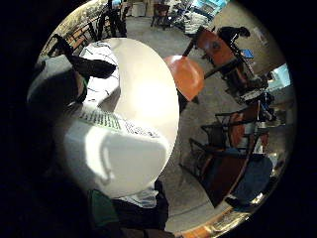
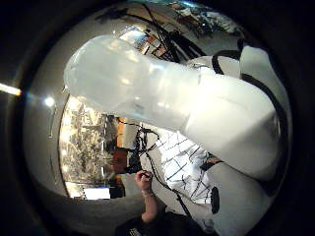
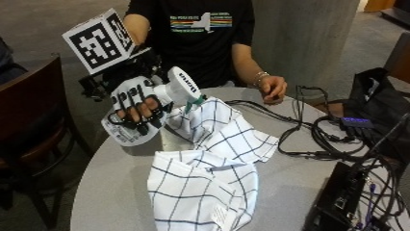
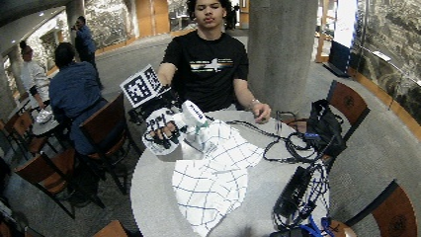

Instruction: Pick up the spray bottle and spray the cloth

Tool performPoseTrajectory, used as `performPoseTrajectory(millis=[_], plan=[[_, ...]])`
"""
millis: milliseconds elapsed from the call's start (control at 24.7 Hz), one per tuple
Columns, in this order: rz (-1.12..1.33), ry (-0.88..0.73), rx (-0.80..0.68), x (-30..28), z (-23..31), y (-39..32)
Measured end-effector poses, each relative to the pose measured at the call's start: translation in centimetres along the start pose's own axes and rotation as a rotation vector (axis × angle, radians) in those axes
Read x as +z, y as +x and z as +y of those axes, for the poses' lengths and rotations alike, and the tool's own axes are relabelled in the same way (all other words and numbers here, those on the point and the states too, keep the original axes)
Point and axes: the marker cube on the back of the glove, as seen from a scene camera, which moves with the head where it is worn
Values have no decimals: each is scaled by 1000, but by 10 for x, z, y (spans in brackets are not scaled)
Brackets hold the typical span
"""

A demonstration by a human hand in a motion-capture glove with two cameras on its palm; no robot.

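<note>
Fingers of the black-gloved right hand (image 3: 136, 111) curl round the white plastic spray bottle (image 3: 154, 113) and hold it up off the round grey counter (image 3: 108, 192), near the edge where the person sits. The bottle is tilted. Its fat bottom end points down and out, away from the middle of the counter, and its white spray head with dark letters (image 3: 183, 85) points up and in, toward the white cloth with thin dark checks (image 3: 211, 168). A small green part (image 3: 196, 102) shows just under the spray head, right at the top edge of the cloth. The cloth lies bunched and folded on the counter, long from the bottle down toward the near edge. The person's bare left hand (image 3: 274, 89) rests on the far side of the counter, beside black cables (image 3: 301, 130) that run to a black box (image 3: 346, 202). The wide outside view shows what the closer one does not: brown wooden chairs (image 4: 102, 133) all round the counter and a big grey pillar (image 4: 283, 49) behind the person. The thumb side palm view shows the bottle's clear neck and white body (image 2: 147, 93) very close to the palm, with the checked cloth (image 2: 184, 164) below it. The little finger side palm view shows the bottle's label with small print (image 1: 106, 121) and an orange seat (image 1: 187, 75) on the floor behind.
</note>
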Motion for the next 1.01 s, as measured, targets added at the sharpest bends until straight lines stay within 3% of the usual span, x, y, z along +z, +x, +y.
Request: performPoseTrajectory(millis=[1014], plan=[[141, -51, -26, 0, -3, 14]])
